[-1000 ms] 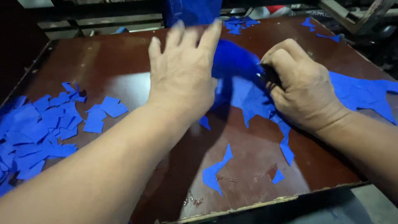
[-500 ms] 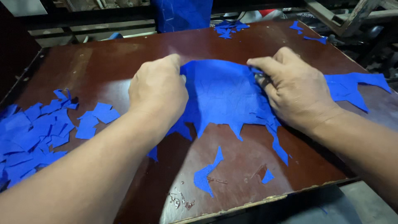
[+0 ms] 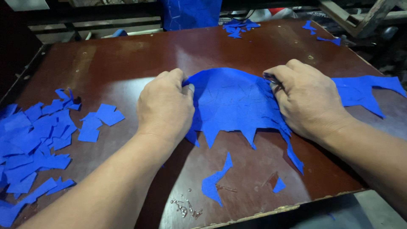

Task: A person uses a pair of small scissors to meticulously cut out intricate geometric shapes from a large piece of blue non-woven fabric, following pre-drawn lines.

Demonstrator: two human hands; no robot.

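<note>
A blue sheet of leather-like material (image 3: 231, 101) with jagged cut edges lies on a dark red-brown board (image 3: 127, 59). My left hand (image 3: 166, 106) pinches its left edge between thumb and fingers. My right hand (image 3: 305, 99) grips the sheet's right edge, fingers curled over it, with a thin dark tool partly hidden under the fingers. The sheet is stretched between both hands, slightly domed in the middle.
A pile of several small blue cut pieces (image 3: 38, 140) covers the board's left side. Blue offcuts (image 3: 216, 180) lie near the front edge, a larger scrap (image 3: 364, 91) at the right, more scraps (image 3: 237, 27) at the back. A blue bag (image 3: 190, 12) stands behind.
My left hand has come down from above the rolled blue sheet and pulled leftward. The sheet has been unrolled and spread out flat between both hands.
</note>
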